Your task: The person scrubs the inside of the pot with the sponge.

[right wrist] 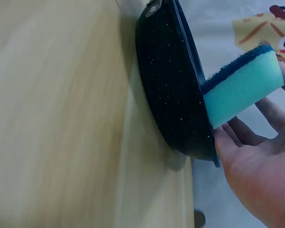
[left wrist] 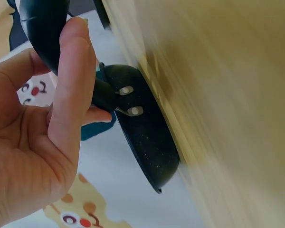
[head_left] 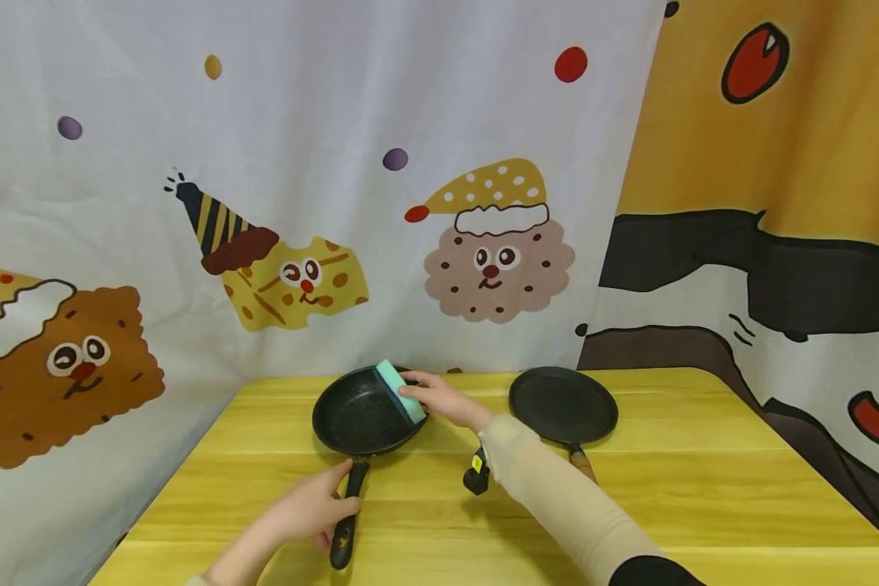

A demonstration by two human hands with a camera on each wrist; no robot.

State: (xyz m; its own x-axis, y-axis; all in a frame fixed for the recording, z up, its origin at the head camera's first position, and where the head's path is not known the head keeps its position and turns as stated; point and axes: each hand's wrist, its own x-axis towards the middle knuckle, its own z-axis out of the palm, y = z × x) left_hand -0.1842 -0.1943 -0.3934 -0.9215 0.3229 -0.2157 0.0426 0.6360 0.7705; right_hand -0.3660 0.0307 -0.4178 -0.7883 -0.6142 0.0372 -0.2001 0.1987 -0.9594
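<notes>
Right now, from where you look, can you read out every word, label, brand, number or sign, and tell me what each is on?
No word, brand, number or sign can be read in any view.
Yellow patch on the small black device by the right sleeve: too small to tell whether anything is written there.
Frying pan, sponge, flat pan: no lettering visible.
Curtain: pictures only.

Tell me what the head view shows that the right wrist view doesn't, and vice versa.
Only the head view shows the flat pan, the beige sleeve and the black handle of the frying pan. Only the right wrist view shows clear white speckles on that pan's outer wall. Both show the right hand, the sponge, the frying pan, the table and the curtain.
</notes>
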